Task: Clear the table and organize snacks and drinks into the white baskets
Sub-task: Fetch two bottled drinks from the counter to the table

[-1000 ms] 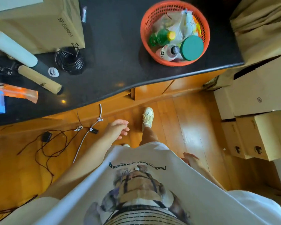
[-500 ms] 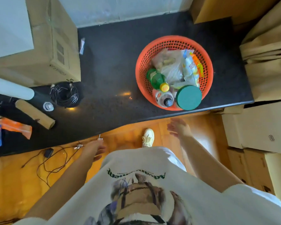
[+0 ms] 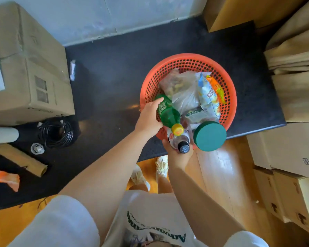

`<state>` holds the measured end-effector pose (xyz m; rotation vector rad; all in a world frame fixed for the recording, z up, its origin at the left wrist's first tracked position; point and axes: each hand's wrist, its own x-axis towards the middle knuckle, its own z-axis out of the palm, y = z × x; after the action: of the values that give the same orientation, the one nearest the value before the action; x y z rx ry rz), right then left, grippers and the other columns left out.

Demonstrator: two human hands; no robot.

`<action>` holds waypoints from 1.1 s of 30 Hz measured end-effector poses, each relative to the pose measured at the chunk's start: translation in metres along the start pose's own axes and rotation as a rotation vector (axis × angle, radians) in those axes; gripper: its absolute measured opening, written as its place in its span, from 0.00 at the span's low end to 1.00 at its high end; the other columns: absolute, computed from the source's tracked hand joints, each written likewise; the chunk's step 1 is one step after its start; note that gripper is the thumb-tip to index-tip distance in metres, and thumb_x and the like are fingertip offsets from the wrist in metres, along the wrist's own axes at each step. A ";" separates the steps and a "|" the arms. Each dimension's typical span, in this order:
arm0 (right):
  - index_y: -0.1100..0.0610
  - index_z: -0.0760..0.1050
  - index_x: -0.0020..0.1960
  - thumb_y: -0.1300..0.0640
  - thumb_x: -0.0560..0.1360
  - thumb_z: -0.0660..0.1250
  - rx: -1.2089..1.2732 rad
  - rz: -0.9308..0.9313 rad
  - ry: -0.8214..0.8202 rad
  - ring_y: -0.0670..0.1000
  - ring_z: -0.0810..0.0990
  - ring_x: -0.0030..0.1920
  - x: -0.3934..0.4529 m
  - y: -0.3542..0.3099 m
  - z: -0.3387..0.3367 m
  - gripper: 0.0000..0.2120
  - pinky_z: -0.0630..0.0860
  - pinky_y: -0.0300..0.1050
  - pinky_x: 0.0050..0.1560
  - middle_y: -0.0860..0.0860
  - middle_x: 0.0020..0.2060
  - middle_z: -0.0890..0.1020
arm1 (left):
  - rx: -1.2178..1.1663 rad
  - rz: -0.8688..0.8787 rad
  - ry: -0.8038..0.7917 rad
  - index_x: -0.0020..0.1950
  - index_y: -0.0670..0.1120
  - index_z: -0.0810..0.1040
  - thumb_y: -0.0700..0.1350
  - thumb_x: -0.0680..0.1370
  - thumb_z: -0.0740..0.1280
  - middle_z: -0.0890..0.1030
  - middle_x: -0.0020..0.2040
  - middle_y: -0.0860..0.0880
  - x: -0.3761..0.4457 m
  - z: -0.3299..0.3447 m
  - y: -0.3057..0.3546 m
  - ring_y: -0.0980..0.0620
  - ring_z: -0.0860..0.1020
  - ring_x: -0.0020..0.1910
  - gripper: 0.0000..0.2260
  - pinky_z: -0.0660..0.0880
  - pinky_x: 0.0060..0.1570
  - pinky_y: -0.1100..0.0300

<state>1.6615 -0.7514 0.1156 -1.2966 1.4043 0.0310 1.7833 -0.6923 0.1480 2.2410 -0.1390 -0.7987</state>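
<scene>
Both our hands have reached the orange basket [image 3: 228,97]: left hand [image 3: 149,118] wraps the green bottle [image 3: 168,114], right hand [image 3: 178,157] curls round the black-capped bottle [image 3: 178,141]; labels unreadable.

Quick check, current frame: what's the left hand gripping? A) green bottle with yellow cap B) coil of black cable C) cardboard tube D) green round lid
A: the left hand wraps its fingers round the green bottle lying at the near-left rim of the orange basket, while the right hand grips the black-capped bottle.
</scene>
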 end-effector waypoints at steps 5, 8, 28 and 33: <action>0.51 0.66 0.57 0.59 0.58 0.80 0.112 -0.061 0.075 0.59 0.75 0.53 0.000 0.000 0.010 0.33 0.74 0.54 0.55 0.57 0.54 0.74 | 0.296 0.254 -0.149 0.69 0.52 0.68 0.26 0.67 0.65 0.61 0.75 0.47 0.017 0.003 0.003 0.46 0.62 0.72 0.35 0.63 0.69 0.52; 0.47 0.65 0.52 0.59 0.58 0.80 0.053 -0.121 0.077 0.57 0.74 0.51 0.000 0.000 0.007 0.30 0.73 0.50 0.51 0.56 0.52 0.73 | 0.347 0.319 -0.249 0.66 0.47 0.70 0.30 0.64 0.74 0.63 0.74 0.47 0.023 -0.006 0.001 0.46 0.62 0.73 0.33 0.58 0.69 0.57; 0.41 0.72 0.48 0.53 0.53 0.77 0.073 -0.666 0.008 0.56 0.75 0.52 -0.070 -0.091 -0.027 0.26 0.74 0.56 0.55 0.36 0.42 0.73 | -0.449 0.241 -0.083 0.64 0.43 0.67 0.25 0.68 0.68 0.75 0.57 0.49 -0.056 -0.109 0.011 0.58 0.76 0.53 0.28 0.73 0.53 0.72; 0.46 0.74 0.54 0.49 0.53 0.78 0.275 -0.734 -0.032 0.47 0.80 0.52 -0.126 -0.100 -0.058 0.30 0.78 0.46 0.55 0.46 0.50 0.81 | -0.669 0.345 -0.131 0.56 0.50 0.73 0.44 0.65 0.74 0.83 0.49 0.56 -0.107 -0.146 0.016 0.63 0.80 0.50 0.21 0.75 0.48 0.71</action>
<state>1.6555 -0.7457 0.2868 -1.4911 0.8022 -0.6111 1.7849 -0.5793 0.2905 1.4849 -0.2679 -0.6745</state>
